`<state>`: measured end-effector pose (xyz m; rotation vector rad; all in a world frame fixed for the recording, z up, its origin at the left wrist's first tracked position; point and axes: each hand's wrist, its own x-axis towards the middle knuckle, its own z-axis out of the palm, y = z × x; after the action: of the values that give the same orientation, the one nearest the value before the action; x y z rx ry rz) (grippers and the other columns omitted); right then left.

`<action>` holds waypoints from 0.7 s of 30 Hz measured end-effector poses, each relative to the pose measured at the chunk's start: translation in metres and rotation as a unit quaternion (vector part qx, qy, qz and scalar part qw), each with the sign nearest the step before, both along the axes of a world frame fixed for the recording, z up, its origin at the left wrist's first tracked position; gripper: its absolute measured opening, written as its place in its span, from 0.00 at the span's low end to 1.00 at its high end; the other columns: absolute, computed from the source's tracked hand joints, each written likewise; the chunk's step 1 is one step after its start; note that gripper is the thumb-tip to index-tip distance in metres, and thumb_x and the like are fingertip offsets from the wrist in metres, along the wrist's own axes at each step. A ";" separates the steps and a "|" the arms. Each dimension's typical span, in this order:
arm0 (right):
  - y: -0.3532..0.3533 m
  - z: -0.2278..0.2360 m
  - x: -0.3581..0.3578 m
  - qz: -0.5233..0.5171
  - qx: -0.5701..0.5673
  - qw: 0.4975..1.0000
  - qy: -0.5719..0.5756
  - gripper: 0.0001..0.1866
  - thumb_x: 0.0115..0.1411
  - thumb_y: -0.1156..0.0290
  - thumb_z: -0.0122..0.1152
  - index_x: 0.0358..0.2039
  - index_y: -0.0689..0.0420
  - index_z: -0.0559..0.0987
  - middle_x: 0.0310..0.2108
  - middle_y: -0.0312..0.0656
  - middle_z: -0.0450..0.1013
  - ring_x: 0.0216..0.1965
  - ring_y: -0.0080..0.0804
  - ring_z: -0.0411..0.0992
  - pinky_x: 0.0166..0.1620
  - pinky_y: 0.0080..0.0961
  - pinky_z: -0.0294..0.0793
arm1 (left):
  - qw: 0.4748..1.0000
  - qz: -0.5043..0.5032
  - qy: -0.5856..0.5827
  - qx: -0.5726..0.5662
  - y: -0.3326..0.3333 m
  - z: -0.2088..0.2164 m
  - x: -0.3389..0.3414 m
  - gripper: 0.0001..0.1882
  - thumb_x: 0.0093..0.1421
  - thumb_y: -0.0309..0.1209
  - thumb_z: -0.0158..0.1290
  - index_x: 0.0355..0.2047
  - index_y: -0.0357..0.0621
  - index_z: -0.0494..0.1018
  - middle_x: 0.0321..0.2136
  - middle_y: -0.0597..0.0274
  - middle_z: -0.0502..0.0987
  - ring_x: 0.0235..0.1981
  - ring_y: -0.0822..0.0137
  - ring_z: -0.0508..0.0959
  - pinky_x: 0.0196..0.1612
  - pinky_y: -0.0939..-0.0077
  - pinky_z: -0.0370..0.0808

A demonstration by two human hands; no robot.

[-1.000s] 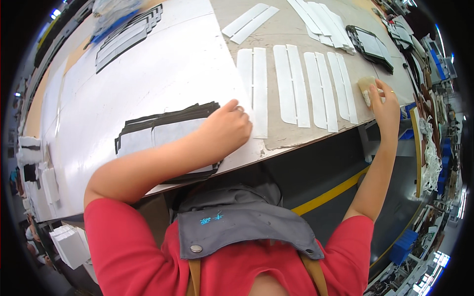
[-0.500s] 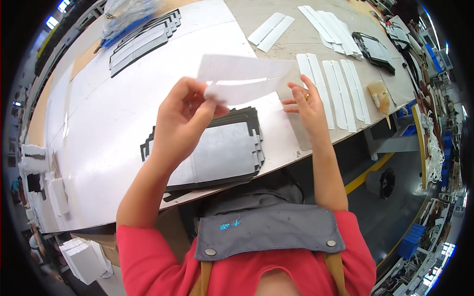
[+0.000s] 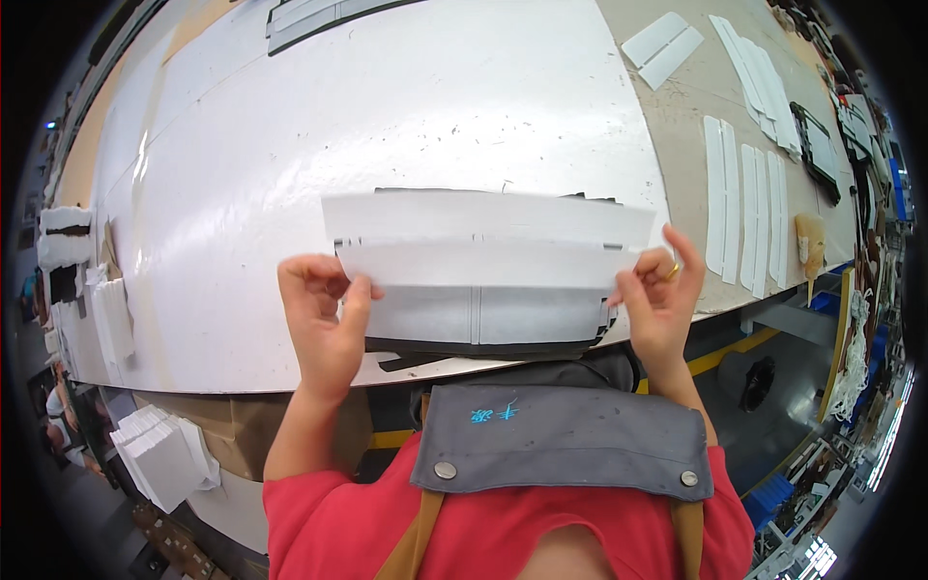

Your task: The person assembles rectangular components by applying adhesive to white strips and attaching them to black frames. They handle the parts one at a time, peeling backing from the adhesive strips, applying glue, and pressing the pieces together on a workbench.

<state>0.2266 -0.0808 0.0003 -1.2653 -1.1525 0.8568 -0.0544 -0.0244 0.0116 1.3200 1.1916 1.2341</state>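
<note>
A thin white rectangular sheet with a lengthwise slit [image 3: 483,215] is held spread between both hands, above a stack of grey panels with black edges [image 3: 425,314] near the front edge of a glossy white tabletop [image 3: 242,193]. The sheet's left end is pinched between the thumb and curled fingers of the left hand [image 3: 329,314]. Its right end is gripped by the thumb and bent fingers of the right hand [image 3: 662,304], one finger being raised clear (a gold-coloured ring [image 3: 673,272] is worn there). Whether the stack is touched by the sheet cannot be told, but its far part is largely covered.

To the right, on a beige board [image 3: 667,116], long white slotted strips [image 3: 715,198] are laid side by side. Beyond them are placed a slanted white slotted piece [image 3: 662,50] and an overlapping white pile [image 3: 764,87]. Near the right edge, a yellowish translucent container with a pointed nozzle [image 3: 810,242] is seen beside the strips. More black-edged grey panels [image 3: 329,19] are cut off by the upper rim. At the far left, white stacked pieces [image 3: 114,324] are set.
</note>
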 end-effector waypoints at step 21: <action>-0.006 -0.003 -0.002 0.034 -0.205 0.970 -0.125 0.17 0.51 0.84 0.54 0.43 0.60 0.75 0.23 0.32 0.62 0.21 0.15 0.58 0.23 0.11 0.57 | 0.945 -0.131 0.296 -0.047 0.001 -0.005 -0.014 0.21 0.49 0.15 0.48 0.45 0.41 0.71 0.21 0.64 0.65 0.20 0.75 0.65 0.25 0.84 0.65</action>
<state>0.2247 -0.0865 -0.0031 -1.7200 -1.2612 1.0443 -0.0685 -0.0230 0.0068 1.7768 1.4025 0.5887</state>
